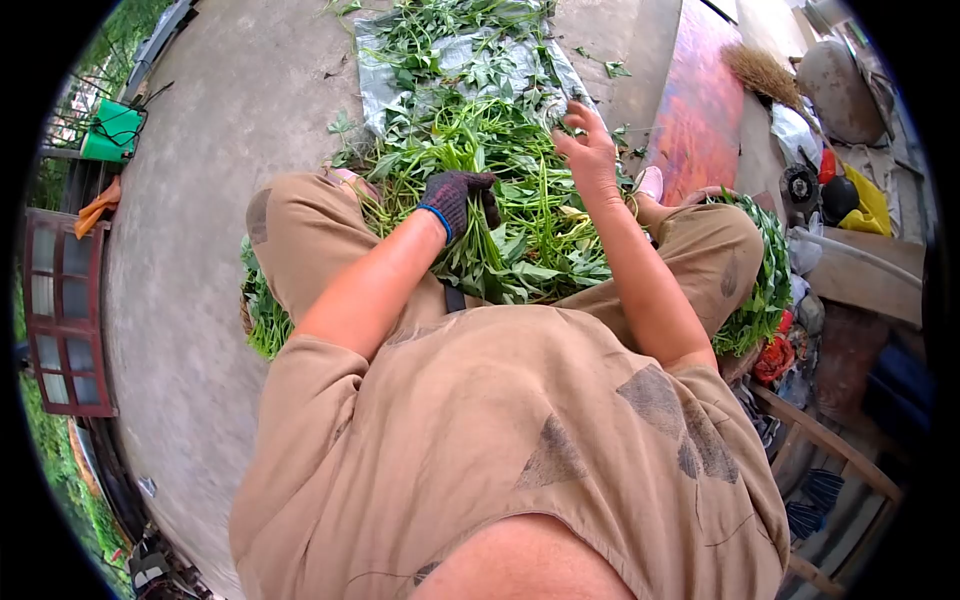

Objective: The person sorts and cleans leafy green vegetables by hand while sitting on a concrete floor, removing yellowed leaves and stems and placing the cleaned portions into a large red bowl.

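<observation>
Hands apart. In the head view we note the left hand [458, 205], in a dark knitted glove with a blue cuff, curled tight round a bunch of greens [482, 256]. The right hand [588, 155] is bare, its fingers spread and slightly bent; whether it touches any leaf we cannot tell.

Ground: grey concrete floor [190, 230], widest on the left. On it, at the far side, lies a pale plastic sheet [375, 90], strewn with leafy stems. To its right we record a long board [695, 110] blotched red and purple, then a straw broom [760, 75] and a yellow bag-like item [872, 208] among mixed clutter. Far left: a bright green box [112, 130], an orange cloth [97, 207] and a reddish-brown window frame [68, 312] with panes.

The person sits with knees apart. The main heap of greens [545, 225] lies between the knees and runs far onto the sheet; the gripped bunch is at its near left, and the right hand stands over its right edge. We find more leaves outside each knee: a left pile [266, 315] and a right pile [752, 290].
</observation>
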A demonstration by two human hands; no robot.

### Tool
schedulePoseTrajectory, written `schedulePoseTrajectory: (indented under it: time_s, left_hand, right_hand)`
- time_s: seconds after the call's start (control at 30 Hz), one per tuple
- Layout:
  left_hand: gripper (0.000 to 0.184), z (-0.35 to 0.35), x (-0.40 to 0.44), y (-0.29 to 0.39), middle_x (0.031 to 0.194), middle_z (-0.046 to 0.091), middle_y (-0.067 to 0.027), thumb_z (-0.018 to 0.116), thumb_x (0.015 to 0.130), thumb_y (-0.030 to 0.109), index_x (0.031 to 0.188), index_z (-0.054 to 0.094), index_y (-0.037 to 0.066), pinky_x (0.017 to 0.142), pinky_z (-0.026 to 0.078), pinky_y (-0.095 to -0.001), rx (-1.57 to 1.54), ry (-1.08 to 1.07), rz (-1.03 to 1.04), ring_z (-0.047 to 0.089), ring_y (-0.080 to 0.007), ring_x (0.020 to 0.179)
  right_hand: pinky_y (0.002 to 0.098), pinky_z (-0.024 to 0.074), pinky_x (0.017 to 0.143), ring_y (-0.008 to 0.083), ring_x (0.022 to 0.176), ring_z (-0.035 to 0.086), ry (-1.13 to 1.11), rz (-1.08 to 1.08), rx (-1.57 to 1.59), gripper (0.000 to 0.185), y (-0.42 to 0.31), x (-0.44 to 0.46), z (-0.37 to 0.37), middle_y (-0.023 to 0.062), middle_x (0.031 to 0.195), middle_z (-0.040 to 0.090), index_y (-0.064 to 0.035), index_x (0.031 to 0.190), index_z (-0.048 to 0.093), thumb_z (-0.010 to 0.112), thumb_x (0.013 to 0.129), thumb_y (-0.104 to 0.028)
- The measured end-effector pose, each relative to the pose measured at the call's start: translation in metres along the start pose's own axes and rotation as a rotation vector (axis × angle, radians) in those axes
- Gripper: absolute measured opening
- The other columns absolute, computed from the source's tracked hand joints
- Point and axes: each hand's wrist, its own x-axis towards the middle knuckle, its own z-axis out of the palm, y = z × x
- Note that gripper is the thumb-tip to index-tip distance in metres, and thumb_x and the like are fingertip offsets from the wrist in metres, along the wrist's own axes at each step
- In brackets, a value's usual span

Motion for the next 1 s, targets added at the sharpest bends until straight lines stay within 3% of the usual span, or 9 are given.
schedulePoseTrajectory:
  time_s: [0.03,0.1,0.2,0.37,0.53,0.67,0.77,0.87,1.0]
  left_hand:
    - [0.010,0.001,-0.001,-0.004,0.065,0.057,-0.0121,0.067,0.084,0.010,0.087,0.063,0.001,0.054,0.053,-0.0501,0.011,0.006,0.008,0.057,-0.0314,0.052]
    - [0.017,0.000,-0.004,-0.006,0.067,0.060,-0.0150,0.071,0.082,0.011,0.083,0.062,-0.003,0.054,0.056,-0.0541,0.041,-0.045,-0.001,0.061,-0.0338,0.055]
    - [0.018,0.005,-0.004,-0.010,0.067,0.061,-0.0154,0.071,0.082,0.011,0.082,0.061,-0.004,0.052,0.055,-0.0506,0.099,-0.060,-0.031,0.061,-0.0325,0.054]
    - [0.016,0.009,-0.016,-0.006,0.066,0.061,-0.0132,0.073,0.080,0.010,0.083,0.065,-0.003,0.049,0.054,-0.0447,0.036,-0.076,0.125,0.061,-0.0290,0.052]
    - [0.016,0.025,-0.029,-0.004,0.071,0.063,-0.0108,0.072,0.080,0.010,0.089,0.068,-0.003,0.057,0.057,-0.0425,0.073,-0.148,0.149,0.063,-0.0262,0.058]
    - [0.014,0.026,-0.026,-0.011,0.083,0.068,-0.0124,0.069,0.081,0.005,0.091,0.070,-0.004,0.063,0.058,-0.0387,0.166,-0.219,0.216,0.065,-0.0234,0.065]
    - [0.012,0.014,-0.028,-0.001,0.077,0.067,-0.0131,0.069,0.081,0.006,0.085,0.070,-0.005,0.057,0.056,-0.0377,0.236,-0.206,0.267,0.063,-0.0233,0.060]
    - [0.014,0.006,-0.025,0.019,0.067,0.064,-0.0132,0.068,0.082,0.011,0.077,0.070,-0.003,0.050,0.053,-0.0384,0.244,-0.099,0.272,0.061,-0.0245,0.054]
    - [0.015,-0.004,-0.020,0.033,0.077,0.067,-0.0120,0.062,0.086,0.012,0.091,0.068,0.000,0.058,0.056,-0.0431,0.068,-0.177,0.166,0.063,-0.0254,0.058]
  right_hand:
    - [0.0342,0.0496,0.071,0.0217,0.073,0.062,0.135,-0.035,-0.195,0.041,0.046,0.010,0.001,0.0098,0.101,0.067,-0.0102,0.115,0.065,0.074,0.077,-0.021]
    - [0.0268,0.0509,0.055,0.0146,0.068,0.062,-0.043,0.218,-0.543,0.034,0.045,-0.010,-0.002,0.0098,0.081,0.065,-0.0016,0.102,0.066,0.074,0.077,-0.024]
    - [0.0331,0.0476,0.038,0.0200,0.048,0.059,-0.407,0.564,-0.307,0.032,0.067,-0.031,0.009,0.0097,0.063,0.060,0.0032,0.087,0.066,0.076,0.077,-0.026]
    - [0.0338,0.0420,0.038,0.0174,0.042,0.053,-0.379,0.474,-0.175,0.011,0.010,-0.030,0.001,0.0066,0.059,0.059,0.0009,0.076,0.064,0.068,0.081,-0.008]
    - [0.0319,0.0423,0.046,0.0151,0.049,0.053,-0.493,0.368,-0.092,0.012,-0.037,-0.057,-0.001,0.0069,0.062,0.060,0.0010,0.077,0.064,0.068,0.080,-0.010]
    - [0.0378,0.0452,0.058,0.0318,0.058,0.053,-0.440,0.093,-0.466,0.023,-0.048,-0.082,0.000,0.0152,0.068,0.061,-0.0017,0.080,0.065,0.072,0.074,-0.023]
    - [0.0278,0.0397,0.051,0.0082,0.055,0.050,-0.377,0.037,-0.372,0.012,-0.048,-0.079,-0.022,0.0026,0.060,0.055,0.0007,0.079,0.065,0.068,0.078,-0.011]
    - [0.0280,0.0396,0.050,0.0093,0.053,0.049,-0.238,0.070,-0.194,0.014,-0.047,-0.076,-0.044,0.0022,0.059,0.057,0.0011,0.075,0.064,0.068,0.078,-0.012]
    - [0.0247,0.0396,0.046,0.0072,0.050,0.051,-0.208,0.315,0.043,0.012,-0.034,-0.066,-0.068,0.0013,0.060,0.059,-0.0014,0.075,0.066,0.068,0.081,-0.013]
